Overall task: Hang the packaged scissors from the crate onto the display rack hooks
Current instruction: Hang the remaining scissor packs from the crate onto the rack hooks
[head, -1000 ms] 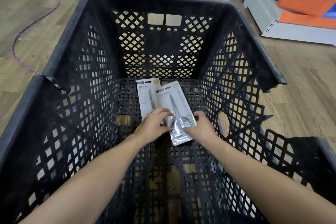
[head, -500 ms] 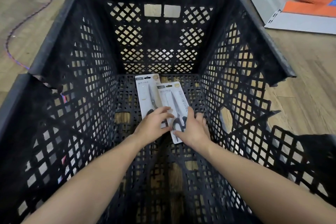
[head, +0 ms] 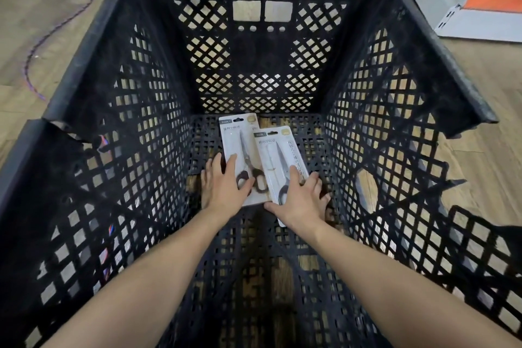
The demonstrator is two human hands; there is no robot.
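Our left hand (head: 223,186) has its fingers spread out, and they lie flat on the lower end of the left scissors pack (head: 240,150). Our thumb rests by the dark handles of the scissors. Our right hand (head: 300,200) has spread fingers too, and they press on the lower end of the right scissors pack (head: 278,155). We cannot tell if any finger is curled under a pack. The right pack lies partly on top of the left one. Both packs lie on the floor of the big black crate (head: 113,127). The crate stands on a wooden floor (head: 480,110). A purple cord (head: 56,22) snakes on the floor to the left.
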